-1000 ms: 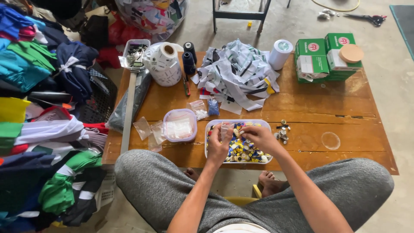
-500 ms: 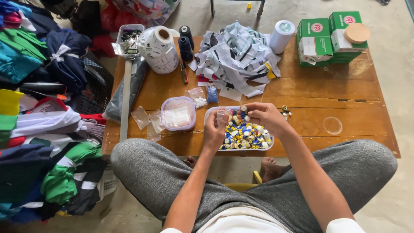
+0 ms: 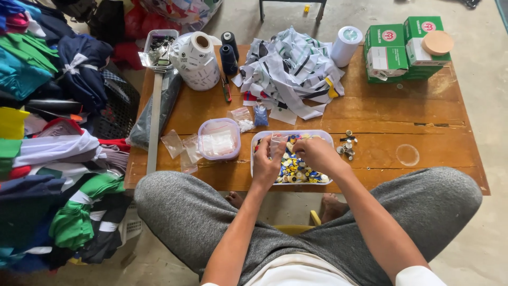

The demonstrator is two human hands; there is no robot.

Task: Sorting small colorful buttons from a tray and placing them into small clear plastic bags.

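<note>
Both hands over the white tray (image 3: 256, 159) of small coloured buttons (image 3: 296, 168), at the near edge of the wooden table (image 3: 370, 122). Left hand (image 3: 266, 164) pinches a small clear plastic bag (image 3: 276, 142) by its top, thumb and fingers closed on it, mouth up. Right hand (image 3: 316, 153) sits just beside it, fingers curled together over the buttons; can't tell if they're gripping any.

Doing it well, my read: keep the bag upright and directly over the tray so strays land back in it. Left pinch holds one lip only, otherwise the mouth stays shut. Feed a few buttons at a time.

Bag sits between the two hands, touching the left fingertips, just beside the right. More empty bags (image 3: 180, 145) lie left of the lidded tub (image 3: 218, 139), metal fasteners (image 3: 346, 145) right of the tray.
</note>
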